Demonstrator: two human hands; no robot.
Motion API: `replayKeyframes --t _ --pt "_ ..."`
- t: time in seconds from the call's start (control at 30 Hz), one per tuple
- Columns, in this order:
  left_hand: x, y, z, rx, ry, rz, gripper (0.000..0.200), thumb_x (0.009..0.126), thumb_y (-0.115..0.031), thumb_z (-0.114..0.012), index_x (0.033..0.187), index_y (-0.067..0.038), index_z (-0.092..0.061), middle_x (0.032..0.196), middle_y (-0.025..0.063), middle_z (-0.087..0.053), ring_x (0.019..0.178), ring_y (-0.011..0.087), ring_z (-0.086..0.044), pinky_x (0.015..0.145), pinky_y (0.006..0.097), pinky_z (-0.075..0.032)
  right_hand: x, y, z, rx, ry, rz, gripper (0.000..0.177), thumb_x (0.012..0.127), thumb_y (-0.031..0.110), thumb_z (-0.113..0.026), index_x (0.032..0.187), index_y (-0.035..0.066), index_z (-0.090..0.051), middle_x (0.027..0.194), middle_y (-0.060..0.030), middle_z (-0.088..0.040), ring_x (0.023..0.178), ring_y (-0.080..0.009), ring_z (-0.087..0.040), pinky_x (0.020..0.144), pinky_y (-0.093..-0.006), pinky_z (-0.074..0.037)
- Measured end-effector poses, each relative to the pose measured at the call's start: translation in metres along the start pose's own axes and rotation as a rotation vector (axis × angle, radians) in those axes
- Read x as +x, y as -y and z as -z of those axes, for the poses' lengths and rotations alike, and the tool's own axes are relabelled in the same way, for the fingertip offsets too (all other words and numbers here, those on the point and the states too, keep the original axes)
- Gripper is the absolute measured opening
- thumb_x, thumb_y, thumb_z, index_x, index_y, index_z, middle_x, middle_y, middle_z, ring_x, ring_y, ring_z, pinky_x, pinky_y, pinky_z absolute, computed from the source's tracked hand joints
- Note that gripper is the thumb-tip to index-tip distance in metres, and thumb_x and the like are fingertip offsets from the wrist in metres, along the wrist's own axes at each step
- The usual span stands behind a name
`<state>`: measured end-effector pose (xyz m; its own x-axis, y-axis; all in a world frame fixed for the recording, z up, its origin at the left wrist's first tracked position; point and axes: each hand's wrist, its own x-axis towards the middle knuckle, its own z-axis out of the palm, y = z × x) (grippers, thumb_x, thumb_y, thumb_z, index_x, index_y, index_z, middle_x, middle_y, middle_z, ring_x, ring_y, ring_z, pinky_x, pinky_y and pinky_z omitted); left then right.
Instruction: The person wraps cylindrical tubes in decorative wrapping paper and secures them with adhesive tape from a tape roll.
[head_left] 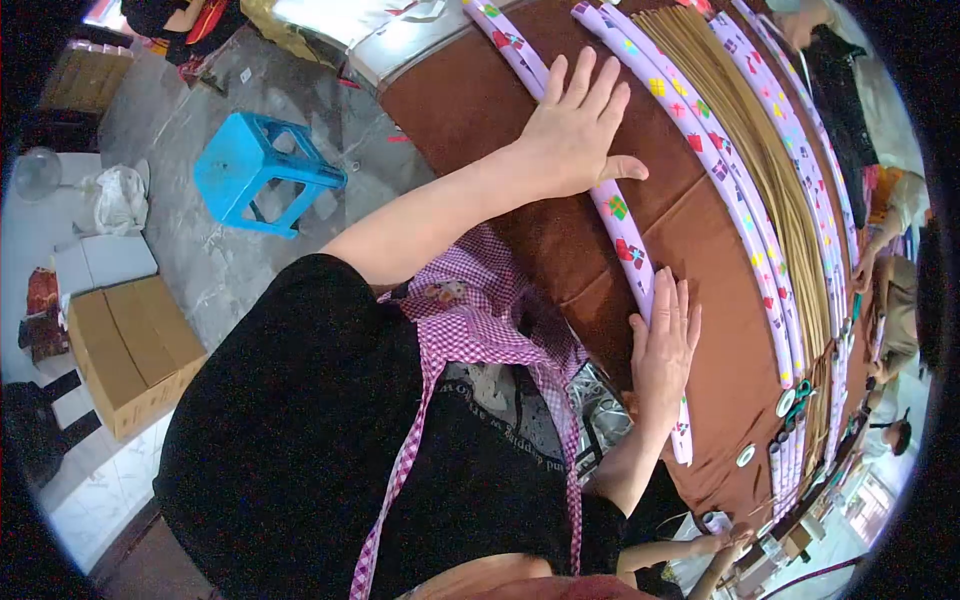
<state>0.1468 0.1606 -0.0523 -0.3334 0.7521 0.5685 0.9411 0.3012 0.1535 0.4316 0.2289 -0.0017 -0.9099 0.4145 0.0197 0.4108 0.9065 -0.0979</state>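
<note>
A long thin roll of lilac wrapping paper (pixel 625 245), printed with colourful gift boxes, lies along the near side of a table covered in brown cloth (pixel 690 240). My left hand (pixel 577 125) rests on its upper stretch, palm down, fingers straight and thumb out to the side. Farther down the same roll my right hand (pixel 665 350) lies flat with its fingers extended. Neither hand grips anything. The paper under both palms is hidden. The lower end of the roll (pixel 682 440) sticks out past my right wrist.
Beyond are more printed rolls (pixel 715 150), a bundle of thin brown sticks (pixel 760 130), green scissors (pixel 797 400) and a tape roll (pixel 745 455). Co-workers' hands (pixel 735 545) show at the lower right and far side. A blue stool (pixel 240 170) and cardboard box (pixel 135 345) stand left.
</note>
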Motion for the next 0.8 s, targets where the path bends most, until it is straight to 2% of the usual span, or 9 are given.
replayKeyframes --t 0.07,0.1,0.23,0.33,0.4,0.47,0.63,0.73,0.8 --pt "-0.003 0.003 0.003 0.007 0.007 0.065 0.099 0.086 -0.073 -0.047 0.138 0.011 -0.045 0.152 0.0341 -0.029 0.145 0.0525 -0.016 0.114 0.067 -0.012 0.0 0.001 0.002 0.0 0.005 -0.009 0.064 0.09 0.015 -0.066 0.148 0.008 -0.04 0.15 -0.0111 -0.047 0.141 -0.0334 -0.039 0.118 -0.0517 -0.026" --pt "-0.006 0.007 0.006 0.009 0.047 0.109 0.101 0.087 -0.072 -0.048 0.142 0.012 -0.038 0.155 0.0336 -0.024 0.146 0.052 -0.014 0.116 0.0651 -0.01 0.0 0.001 0.001 -0.001 0.004 -0.015 0.064 0.09 0.015 -0.066 0.148 0.008 -0.04 0.15 -0.0111 -0.047 0.141 -0.0334 -0.039 0.118 -0.0517 -0.026" --pt "-0.019 0.021 0.01 0.095 0.039 0.198 0.107 0.085 -0.072 -0.052 0.147 0.012 -0.028 0.156 0.0328 -0.022 0.147 0.0499 -0.014 0.118 0.0613 -0.008 -0.001 0.0 0.0 0.008 -0.008 -0.01 0.064 0.089 0.014 -0.066 0.148 0.009 -0.04 0.15 -0.0111 -0.046 0.142 -0.0328 -0.039 0.118 -0.0515 -0.026" --pt "-0.03 0.034 0.018 0.117 0.048 0.235 0.108 0.085 -0.074 -0.049 0.147 0.012 -0.028 0.157 0.0319 -0.021 0.148 0.0466 -0.015 0.118 0.0604 -0.007 -0.001 0.002 0.002 0.007 0.0 -0.024 0.062 0.092 0.016 -0.062 0.15 0.01 -0.038 0.152 -0.0099 -0.045 0.143 -0.0308 -0.037 0.119 -0.0496 -0.024" --pt "-0.037 0.045 0.031 0.192 0.114 0.273 0.111 0.085 -0.076 -0.046 0.148 0.013 -0.027 0.158 0.0311 -0.018 0.149 0.0435 -0.014 0.118 0.0593 -0.007 -0.002 0.003 0.004 0.009 0.003 -0.028 0.06 0.096 0.018 -0.058 0.151 0.011 -0.037 0.153 -0.0091 -0.043 0.145 -0.0291 -0.035 0.12 -0.0479 -0.023" --pt "-0.043 0.054 0.048 0.34 0.274 0.344 0.111 0.085 -0.077 -0.045 0.148 0.013 -0.026 0.159 0.0306 -0.017 0.149 0.0429 -0.013 0.119 0.0588 -0.008 -0.001 0.005 0.004 -0.006 -0.023 -0.012 0.066 0.089 0.015 -0.067 0.148 0.009 -0.039 0.151 -0.0095 -0.046 0.142 -0.0318 -0.038 0.119 -0.0509 -0.025" --pt "-0.028 0.078 0.06 0.213 0.037 0.414 0.107 0.088 -0.073 -0.046 0.148 0.013 -0.025 0.159 0.0311 -0.015 0.149 0.0462 -0.009 0.118 0.0595 -0.009 -0.002 0.001 0.0 0.014 -0.04 0.011 0.065 0.089 0.014 -0.066 0.148 0.008 -0.039 0.151 -0.0106 -0.046 0.142 -0.0322 -0.038 0.119 -0.0507 -0.024" --pt "0.009 0.059 0.058 0.099 0.131 0.397 0.106 0.088 -0.071 -0.049 0.146 0.015 -0.027 0.157 0.0336 -0.017 0.147 0.0502 -0.011 0.118 0.06 -0.011 -0.001 0.002 0.001 0.001 -0.027 0.007 0.064 0.089 0.014 -0.066 0.147 0.008 -0.039 0.151 -0.0113 -0.045 0.143 -0.0325 -0.037 0.119 -0.0504 -0.024" --pt "0.027 0.038 0.046 0.065 0.092 0.28 0.106 0.088 -0.069 -0.051 0.144 0.017 -0.028 0.154 0.0377 -0.02 0.145 0.0537 -0.015 0.117 0.0615 -0.012 -0.001 0.003 0.002 -0.018 -0.02 0.017 0.064 0.089 0.014 -0.065 0.147 0.007 -0.039 0.151 -0.0116 -0.045 0.143 -0.0326 -0.036 0.119 -0.0502 -0.023"
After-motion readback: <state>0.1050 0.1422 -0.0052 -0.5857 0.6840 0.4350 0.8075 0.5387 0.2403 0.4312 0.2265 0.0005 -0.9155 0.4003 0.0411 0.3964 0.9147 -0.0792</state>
